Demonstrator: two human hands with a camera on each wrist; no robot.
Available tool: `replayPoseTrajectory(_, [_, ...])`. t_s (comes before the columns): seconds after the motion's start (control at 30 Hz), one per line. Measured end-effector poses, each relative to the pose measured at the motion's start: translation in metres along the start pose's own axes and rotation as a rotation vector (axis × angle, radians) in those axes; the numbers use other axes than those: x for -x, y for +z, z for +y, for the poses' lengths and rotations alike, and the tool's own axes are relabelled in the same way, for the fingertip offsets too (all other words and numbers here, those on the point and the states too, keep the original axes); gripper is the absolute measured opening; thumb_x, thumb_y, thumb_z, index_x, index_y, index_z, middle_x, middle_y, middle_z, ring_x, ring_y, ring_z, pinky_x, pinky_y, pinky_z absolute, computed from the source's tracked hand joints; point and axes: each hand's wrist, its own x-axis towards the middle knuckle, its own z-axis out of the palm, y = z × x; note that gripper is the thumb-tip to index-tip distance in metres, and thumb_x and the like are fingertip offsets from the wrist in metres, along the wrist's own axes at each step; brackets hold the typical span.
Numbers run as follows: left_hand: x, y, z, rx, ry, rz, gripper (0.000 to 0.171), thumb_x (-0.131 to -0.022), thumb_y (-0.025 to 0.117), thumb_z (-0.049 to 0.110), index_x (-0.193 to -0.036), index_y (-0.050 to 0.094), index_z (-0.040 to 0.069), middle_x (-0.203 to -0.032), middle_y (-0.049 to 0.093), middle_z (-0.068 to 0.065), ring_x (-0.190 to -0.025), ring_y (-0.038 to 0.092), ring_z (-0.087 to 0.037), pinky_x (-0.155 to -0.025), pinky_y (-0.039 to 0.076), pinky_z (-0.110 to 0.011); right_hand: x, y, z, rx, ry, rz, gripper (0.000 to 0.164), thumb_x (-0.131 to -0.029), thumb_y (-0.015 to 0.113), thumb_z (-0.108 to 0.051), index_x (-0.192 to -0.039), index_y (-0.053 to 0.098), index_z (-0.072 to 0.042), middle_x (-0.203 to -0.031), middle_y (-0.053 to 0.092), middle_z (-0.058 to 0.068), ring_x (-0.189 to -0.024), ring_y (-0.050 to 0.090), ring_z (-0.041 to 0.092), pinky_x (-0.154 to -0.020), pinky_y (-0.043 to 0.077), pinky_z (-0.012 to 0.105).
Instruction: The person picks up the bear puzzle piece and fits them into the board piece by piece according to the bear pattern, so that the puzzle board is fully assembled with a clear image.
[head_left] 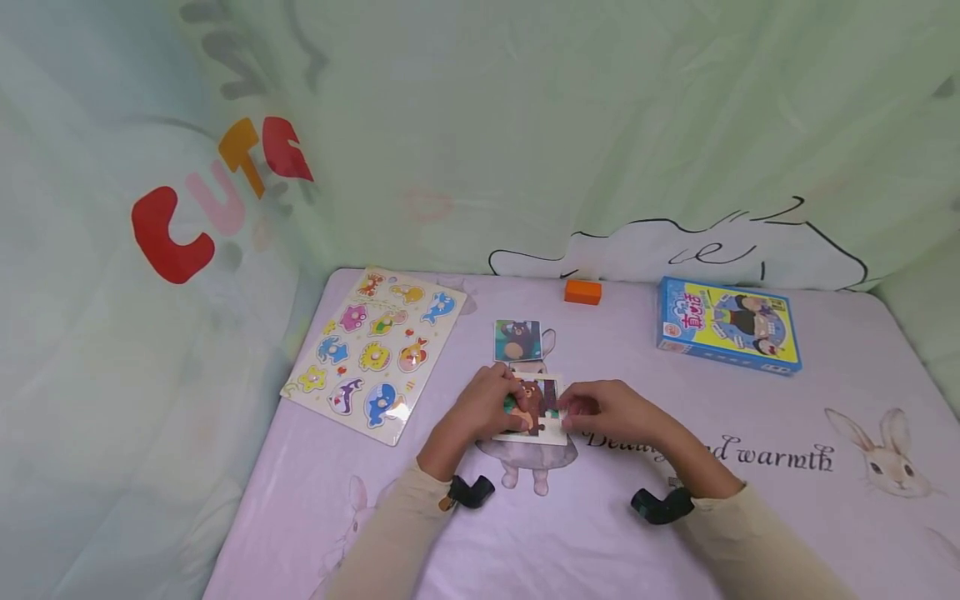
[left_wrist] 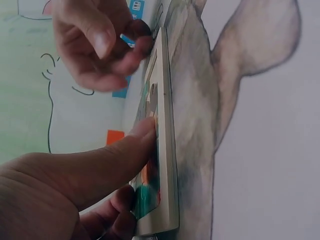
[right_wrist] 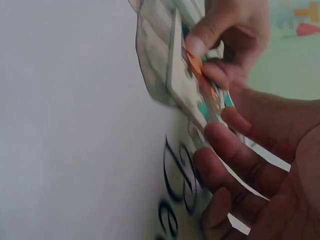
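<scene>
A small wooden jigsaw puzzle [head_left: 553, 435] with a brown bear picture lies before me, part of its pale tray bare. My left hand [head_left: 486, 404] is over its left side. Thumb and forefinger pinch an orange-brown puzzle piece [right_wrist: 195, 66] at the tray in the right wrist view; its lower part is hidden by the fingers. At the tray's right edge is my right hand [head_left: 611, 410], fingers loosely bent with nothing between them. The left wrist view shows the right hand [left_wrist: 97, 47] just beyond the tray's far end. Behind the tray lies a square bear picture [head_left: 517, 342].
To the left lies a board of sea-animal pieces [head_left: 397, 325]. An orange block [head_left: 582, 292] sits near the back edge. At the back right is a blue and yellow box [head_left: 731, 325]. Printed cloth [head_left: 480, 125] hangs behind the table.
</scene>
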Motion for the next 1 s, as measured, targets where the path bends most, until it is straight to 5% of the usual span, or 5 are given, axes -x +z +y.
replayPoseTrajectory(0.47, [0.0, 0.002, 0.0, 0.001, -0.014, 0.002, 0.019, -0.077, 0.09, 0.032, -0.077, 0.073, 0.025, -0.113, 0.055, 0.003, -0.108, 0.046, -0.017, -0.09, 0.044, -0.027, 0.057, -0.047, 0.04, 0.096, 0.107, 0.03, 0.02, -0.086, 0.082, -0.029, -0.104, 0.077, -0.021, -0.092, 0.069, -0.007, -0.088, 0.057, 0.016, -0.073, 0.051, 0.023])
replayPoseTrajectory(0.7, [0.0, 0.002, -0.001, 0.015, -0.01, -0.001, 0.019, -0.078, 0.09, 0.032, -0.077, 0.072, 0.026, -0.112, 0.054, 0.003, -0.107, 0.045, -0.017, -0.09, 0.043, -0.028, 0.077, -0.05, 0.058, 0.129, 0.182, 0.014, 0.029, -0.078, 0.088, -0.031, -0.1, 0.074, -0.02, -0.087, 0.06, -0.003, -0.086, 0.052, 0.017, -0.066, 0.045, 0.023])
replayPoseTrajectory(1.0, [0.0, 0.004, -0.003, 0.029, -0.015, -0.007, 0.018, -0.078, 0.089, 0.031, -0.078, 0.072, 0.026, -0.112, 0.053, 0.004, -0.108, 0.045, -0.017, -0.089, 0.043, -0.027, 0.086, -0.043, 0.076, 0.224, 0.179, 0.031, 0.04, -0.066, 0.094, -0.043, -0.087, 0.066, -0.023, -0.081, 0.054, -0.004, -0.082, 0.049, 0.014, -0.065, 0.041, 0.026])
